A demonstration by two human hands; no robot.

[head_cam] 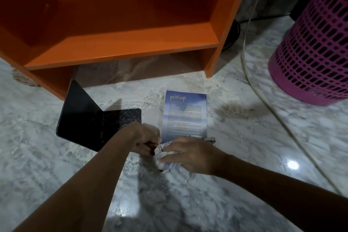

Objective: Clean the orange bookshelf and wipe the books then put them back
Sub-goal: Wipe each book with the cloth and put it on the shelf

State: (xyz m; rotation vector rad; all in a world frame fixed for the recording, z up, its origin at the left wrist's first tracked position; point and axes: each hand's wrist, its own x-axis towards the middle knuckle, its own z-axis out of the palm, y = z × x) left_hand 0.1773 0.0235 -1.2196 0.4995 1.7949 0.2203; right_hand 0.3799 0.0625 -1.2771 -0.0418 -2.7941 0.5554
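An orange bookshelf (122,47) stands on the marble floor, and its visible compartment holds nothing. A blue book (185,115) lies flat on the floor in front of it, back cover up. At the book's near edge, my right hand (190,154) lies over a crumpled white striped cloth (165,164) with fingers curled on it. My left hand (146,140) pinches the cloth's left end, just beside the book's near left corner.
A black L-shaped bookend (94,120) sits on the floor left of the book. A pink perforated basket (316,43) stands at the right. A pale cable (263,103) runs across the floor between basket and shelf. A lamp glare spot (292,165) shines on the marble.
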